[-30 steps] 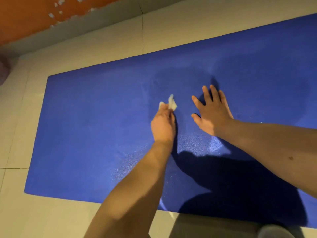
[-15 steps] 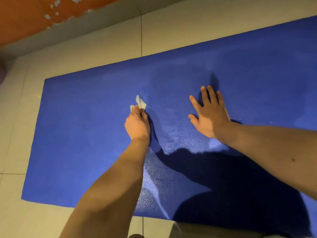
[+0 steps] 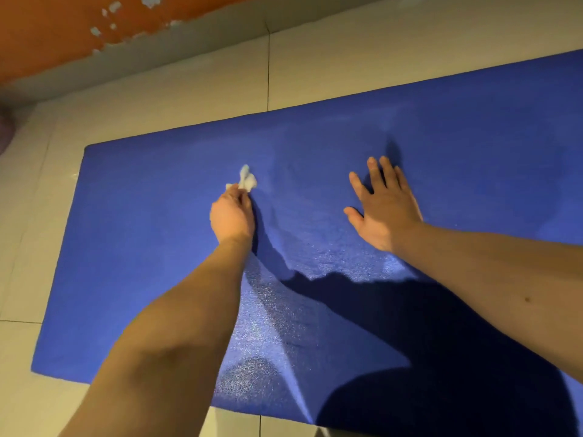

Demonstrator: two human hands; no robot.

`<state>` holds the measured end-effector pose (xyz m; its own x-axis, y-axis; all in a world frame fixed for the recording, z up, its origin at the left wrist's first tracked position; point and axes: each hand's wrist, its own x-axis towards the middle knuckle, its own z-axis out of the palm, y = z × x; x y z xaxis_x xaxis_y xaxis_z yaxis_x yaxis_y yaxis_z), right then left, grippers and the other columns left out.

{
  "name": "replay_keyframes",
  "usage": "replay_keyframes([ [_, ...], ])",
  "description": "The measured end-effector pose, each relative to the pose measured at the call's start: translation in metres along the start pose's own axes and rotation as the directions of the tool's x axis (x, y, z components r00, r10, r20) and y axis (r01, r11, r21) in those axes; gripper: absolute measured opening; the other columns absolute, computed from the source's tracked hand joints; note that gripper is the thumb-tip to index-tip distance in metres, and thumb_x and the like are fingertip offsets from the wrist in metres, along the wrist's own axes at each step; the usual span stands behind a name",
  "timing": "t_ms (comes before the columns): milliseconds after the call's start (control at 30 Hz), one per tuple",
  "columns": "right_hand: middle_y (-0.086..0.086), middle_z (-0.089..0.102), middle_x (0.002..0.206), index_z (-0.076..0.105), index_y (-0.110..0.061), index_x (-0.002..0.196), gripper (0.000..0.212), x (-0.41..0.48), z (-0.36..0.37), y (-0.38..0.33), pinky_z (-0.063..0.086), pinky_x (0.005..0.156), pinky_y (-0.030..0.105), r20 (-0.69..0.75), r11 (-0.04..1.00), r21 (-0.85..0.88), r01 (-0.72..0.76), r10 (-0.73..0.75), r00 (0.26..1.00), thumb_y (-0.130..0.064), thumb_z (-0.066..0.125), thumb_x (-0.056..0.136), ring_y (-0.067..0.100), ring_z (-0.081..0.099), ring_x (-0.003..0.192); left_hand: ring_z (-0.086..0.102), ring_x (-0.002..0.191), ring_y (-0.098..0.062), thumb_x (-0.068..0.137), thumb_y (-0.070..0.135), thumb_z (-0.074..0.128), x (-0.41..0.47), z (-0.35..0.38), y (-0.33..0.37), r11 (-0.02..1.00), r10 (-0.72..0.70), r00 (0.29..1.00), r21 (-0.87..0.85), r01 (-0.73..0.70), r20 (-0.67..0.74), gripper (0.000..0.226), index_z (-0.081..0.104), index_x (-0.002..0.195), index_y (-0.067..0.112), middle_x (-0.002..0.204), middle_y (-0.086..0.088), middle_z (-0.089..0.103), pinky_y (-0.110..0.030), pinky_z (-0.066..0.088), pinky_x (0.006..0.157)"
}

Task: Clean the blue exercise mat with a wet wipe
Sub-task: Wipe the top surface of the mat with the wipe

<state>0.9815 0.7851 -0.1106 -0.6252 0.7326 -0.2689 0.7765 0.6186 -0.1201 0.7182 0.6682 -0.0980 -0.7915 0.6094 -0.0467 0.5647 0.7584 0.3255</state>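
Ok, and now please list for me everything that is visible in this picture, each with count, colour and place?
exercise mat: one, blue, flat on the floor, filling most of the view
wet wipe: one, white, crumpled, on the left half of the mat
floor tiles: several, pale cream, around the mat
skirting band: one, grey, along the foot of the wall
wall: one, orange with peeled patches, top left
left hand: one, on the mat, holds the wet wipe against it
right hand: one, flat on the mat with fingers spread, right of the wet wipe, holds nothing
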Motion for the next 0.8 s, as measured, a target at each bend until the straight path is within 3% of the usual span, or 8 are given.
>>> replay_keyframes([
  [100, 0.019, -0.009, 0.167, 0.003, -0.022, 0.162, 0.075, 0.001, 0.001, -0.002, -0.002, 0.125, 0.051, 0.004, 1.0, 0.008, -0.005, 0.005, 1.0, -0.059, 0.027, 0.102, 0.039, -0.013, 0.154, 0.063, 0.087, -0.038, 0.102, 0.025, 0.042, -0.006, 0.007, 0.025, 0.995, -0.094, 0.995, 0.02, 0.094, -0.028, 0.029, 0.069, 0.108, 0.015, 0.093, -0.014, 0.068, -0.031, 0.029, 0.065],
  [233, 0.021, -0.008, 0.167, 0.004, -0.021, 0.163, 0.076, 0.002, 0.0, -0.005, -0.001, 0.125, 0.053, 0.006, 1.0, 0.003, -0.014, 0.014, 1.0, -0.059, 0.027, 0.101, 0.04, -0.012, 0.154, 0.061, 0.085, -0.031, 0.101, 0.02, 0.046, -0.053, 0.024, 0.068, 0.972, 0.223, 0.975, -0.08, -0.222, 0.008, 0.038, 0.059, 0.136, 0.028, 0.104, -0.007, 0.067, -0.035, 0.041, 0.067],
  [367, 0.021, -0.006, 0.167, 0.007, -0.021, 0.163, 0.076, 0.002, -0.003, -0.006, -0.001, 0.125, 0.054, 0.001, 1.0, 0.003, -0.015, 0.015, 1.0, -0.059, 0.03, 0.101, 0.041, -0.009, 0.154, 0.064, 0.099, -0.014, 0.103, 0.02, 0.048, -0.073, 0.025, 0.078, 0.902, 0.414, 0.907, -0.169, -0.398, 0.074, 0.037, 0.06, 0.135, 0.032, 0.115, 0.007, 0.064, -0.024, 0.048, 0.069],
  [467, 0.019, -0.009, 0.167, 0.003, -0.022, 0.163, 0.076, 0.002, -0.003, -0.002, -0.002, 0.125, 0.052, 0.024, 1.0, -0.005, -0.004, 0.004, 1.0, -0.061, 0.026, 0.101, 0.039, -0.012, 0.154, 0.057, 0.124, -0.009, 0.104, 0.024, 0.049, -0.042, 0.015, 0.057, 0.921, 0.362, 0.931, -0.172, -0.35, 0.049, 0.033, 0.063, 0.132, 0.035, 0.131, 0.013, 0.063, -0.011, 0.039, 0.078],
  [567, 0.018, -0.013, 0.167, -0.001, -0.023, 0.162, 0.075, 0.001, -0.003, -0.001, -0.004, 0.126, 0.05, 0.036, 1.0, 0.016, 0.006, -0.007, 0.999, -0.06, 0.024, 0.102, 0.038, -0.016, 0.153, 0.064, 0.105, -0.036, 0.103, 0.027, 0.045, 0.007, 0.01, 0.035, 0.988, 0.148, 0.989, -0.038, -0.148, 0.015, 0.029, 0.069, 0.118, 0.021, 0.117, -0.011, 0.071, -0.032, 0.043, 0.074],
  [667, 0.019, -0.014, 0.167, -0.001, -0.023, 0.162, 0.075, 0.001, -0.007, -0.002, -0.003, 0.125, 0.051, 0.055, 0.999, 0.032, -0.002, 0.0, 0.998, -0.059, 0.026, 0.102, 0.038, -0.017, 0.153, 0.062, 0.089, -0.041, 0.104, 0.026, 0.038, 0.019, 0.015, 0.048, 0.999, 0.001, 1.0, 0.048, -0.001, -0.01, 0.035, 0.069, 0.116, 0.016, 0.099, -0.017, 0.069, -0.034, 0.036, 0.067],
  [733, 0.019, -0.014, 0.167, 0.0, -0.023, 0.162, 0.076, 0.004, -0.012, -0.003, -0.002, 0.125, 0.052, 0.077, 1.0, 0.018, 0.005, -0.006, 0.997, -0.06, 0.028, 0.102, 0.039, -0.016, 0.153, 0.062, 0.082, -0.039, 0.104, 0.023, 0.04, 0.004, 0.02, 0.067, 0.997, 0.061, 0.998, 0.044, -0.06, -0.011, 0.035, 0.064, 0.129, 0.018, 0.101, -0.018, 0.065, -0.036, 0.036, 0.065],
  [800, 0.019, -0.011, 0.167, 0.003, -0.023, 0.162, 0.076, 0.011, -0.017, -0.001, -0.001, 0.125, 0.052, 0.071, 1.0, 0.007, 0.013, -0.013, 0.997, -0.061, 0.029, 0.102, 0.038, -0.015, 0.153, 0.062, 0.077, -0.038, 0.103, 0.02, 0.044, -0.021, 0.025, 0.085, 0.977, 0.211, 0.977, -0.038, -0.21, 0.035, 0.029, 0.064, 0.123, 0.017, 0.113, -0.016, 0.065, -0.037, 0.042, 0.063],
])
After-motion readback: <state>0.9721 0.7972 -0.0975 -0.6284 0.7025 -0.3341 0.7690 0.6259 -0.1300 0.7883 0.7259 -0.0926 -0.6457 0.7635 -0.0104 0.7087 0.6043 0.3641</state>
